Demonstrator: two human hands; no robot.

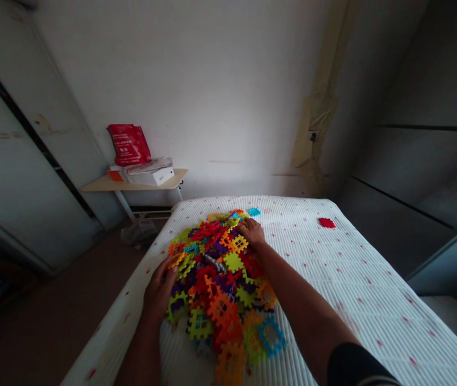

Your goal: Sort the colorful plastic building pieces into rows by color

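Note:
A heap of colourful plastic interlocking building tiles (216, 279) lies on a white ribbed bedspread with red dots (312, 289). The tiles are red, orange, green, yellow, blue and purple, several with window-like cut-outs. At the heap's left side rests my left hand (159, 289), its fingers apart and against the outer tiles. My right hand (253, 232) reaches to the far right side of the heap, open, with fingertips on the tiles there. Just beyond it lies a light blue tile (254, 212). A red tile (327, 222) sits alone farther right on the bed.
Left of the bed's far end is a small table (100, 185) bearing a red bag (129, 145) and a white box (154, 176). A plastic bag (139, 233) is beneath it. Cabinet doors stand left and right; a wall outlet (312, 136) is behind the bed.

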